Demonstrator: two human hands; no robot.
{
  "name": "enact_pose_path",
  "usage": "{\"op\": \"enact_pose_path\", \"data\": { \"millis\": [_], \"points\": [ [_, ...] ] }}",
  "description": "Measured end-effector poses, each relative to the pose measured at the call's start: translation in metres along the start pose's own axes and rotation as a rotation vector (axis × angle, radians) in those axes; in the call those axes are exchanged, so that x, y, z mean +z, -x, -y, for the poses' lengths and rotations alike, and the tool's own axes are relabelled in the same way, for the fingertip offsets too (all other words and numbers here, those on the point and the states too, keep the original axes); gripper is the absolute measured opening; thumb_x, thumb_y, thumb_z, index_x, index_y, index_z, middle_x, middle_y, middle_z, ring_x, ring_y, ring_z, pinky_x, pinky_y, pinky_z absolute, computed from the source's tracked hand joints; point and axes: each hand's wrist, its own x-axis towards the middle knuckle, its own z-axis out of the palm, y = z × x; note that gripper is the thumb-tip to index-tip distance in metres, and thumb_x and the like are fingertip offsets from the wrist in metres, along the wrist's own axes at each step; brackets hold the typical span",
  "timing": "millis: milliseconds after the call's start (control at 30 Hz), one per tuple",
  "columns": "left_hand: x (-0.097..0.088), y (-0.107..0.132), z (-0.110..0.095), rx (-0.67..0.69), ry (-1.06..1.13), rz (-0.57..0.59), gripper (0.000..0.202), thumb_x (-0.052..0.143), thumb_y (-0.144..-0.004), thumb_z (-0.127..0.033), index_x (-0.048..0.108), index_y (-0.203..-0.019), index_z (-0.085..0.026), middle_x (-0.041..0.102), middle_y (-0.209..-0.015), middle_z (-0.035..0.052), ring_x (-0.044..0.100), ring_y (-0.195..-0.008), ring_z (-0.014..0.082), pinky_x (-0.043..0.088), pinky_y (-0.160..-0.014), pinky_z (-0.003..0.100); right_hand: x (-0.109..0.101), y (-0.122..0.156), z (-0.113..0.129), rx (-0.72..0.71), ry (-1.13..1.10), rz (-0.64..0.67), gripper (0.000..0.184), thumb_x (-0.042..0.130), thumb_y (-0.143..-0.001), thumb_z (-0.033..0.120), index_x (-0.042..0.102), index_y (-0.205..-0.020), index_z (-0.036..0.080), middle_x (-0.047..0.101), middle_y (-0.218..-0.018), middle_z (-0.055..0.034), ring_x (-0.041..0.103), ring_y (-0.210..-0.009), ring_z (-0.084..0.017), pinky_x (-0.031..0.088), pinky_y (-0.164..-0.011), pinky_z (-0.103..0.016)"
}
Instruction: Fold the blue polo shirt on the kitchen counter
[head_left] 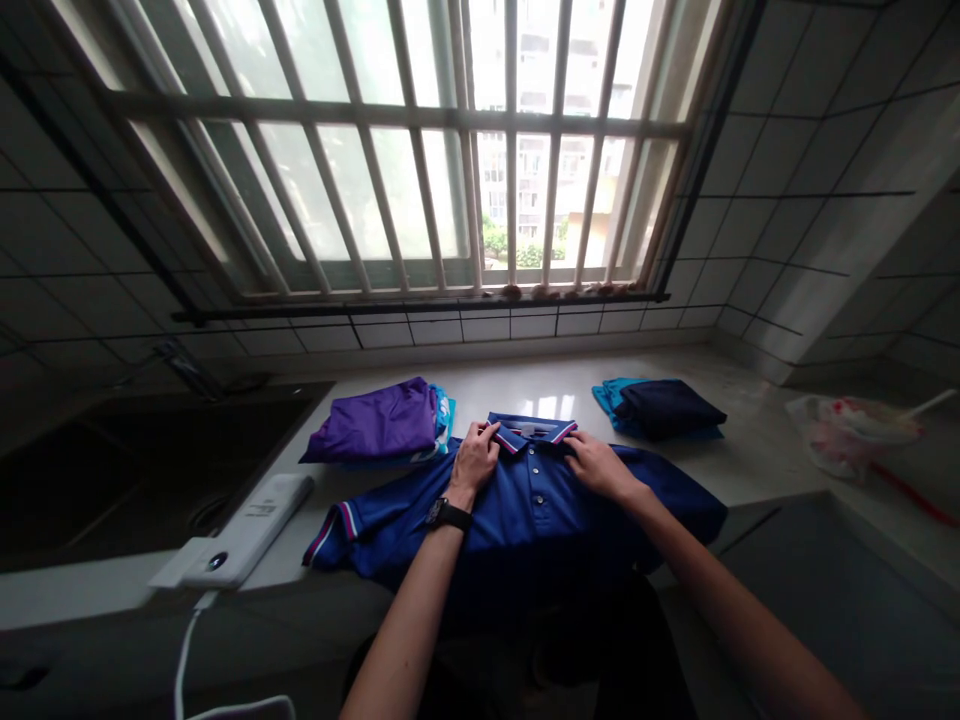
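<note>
A dark blue polo shirt [536, 510] lies front up across the counter, its lower part hanging over the near edge. Its collar [559, 432] has a striped white and pink trim and points toward the window. My left hand [476, 460], with a black watch on the wrist, grips the collar's left tip between thumb and fingers. At the right tip of the collar, my right hand [596, 462] has its fingers closed on the fabric. Several buttons run down the placket. The left sleeve, with striped cuff, is spread toward the sink side.
A folded purple garment [382, 420] lies on other clothes at the back left. Dark and teal folded clothes [671, 408] sit at the back right. A white power bank [255, 530] with a cable is by the sink [315, 400]. A plastic bag [847, 430] lies far right.
</note>
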Motion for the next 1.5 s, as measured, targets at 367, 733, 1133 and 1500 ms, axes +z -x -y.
{"op": "enact_pose_path", "data": {
  "millis": [367,733,1133,1500],
  "points": [
    [-0.014,0.005,-0.014,0.086,-0.098,-0.06,0.036,0.067,-0.086,-0.028,0.07,-0.122,-0.023,0.058,-0.125,0.0105,0.059,-0.113,0.0266,0.051,-0.101,0.043,0.044,-0.028,0.006,-0.009,-0.025,-0.037,0.05,0.037,-0.099,0.023,0.051,-0.144,0.006,0.047,-0.153,-0.0188,0.03,-0.149,-0.035,0.027,-0.12,-0.053],
    [-0.013,0.007,-0.016,0.094,-0.155,0.064,0.015,0.065,-0.087,-0.022,0.079,-0.082,-0.022,0.065,-0.121,0.0096,0.059,-0.11,0.0264,0.051,-0.098,0.044,0.048,-0.03,-0.003,0.092,-0.311,-0.319,0.042,0.039,-0.087,0.012,0.057,-0.125,0.009,0.063,-0.12,-0.0181,0.06,-0.113,-0.026,0.046,-0.105,-0.039],
    [-0.015,0.008,-0.017,0.204,-0.095,0.185,0.015,0.066,-0.089,-0.026,0.077,-0.098,-0.022,0.071,-0.115,0.007,0.065,-0.107,0.0235,0.051,-0.098,0.042,0.051,-0.029,-0.003,0.042,-0.205,-0.217,0.049,0.043,-0.083,0.005,0.069,-0.124,0.014,0.056,-0.146,-0.0118,0.045,-0.141,-0.026,0.038,-0.117,-0.041],
    [-0.005,0.006,-0.009,0.193,-0.076,0.229,0.025,0.061,-0.09,-0.026,0.073,-0.111,-0.021,0.067,-0.13,0.009,0.064,-0.119,0.0255,0.05,-0.106,0.044,0.002,0.017,-0.077,0.262,-0.334,-0.279,0.054,0.045,-0.084,0.018,0.059,-0.136,0.014,0.062,-0.134,-0.0156,0.06,-0.123,-0.027,0.044,-0.111,-0.043]
  ]
}}
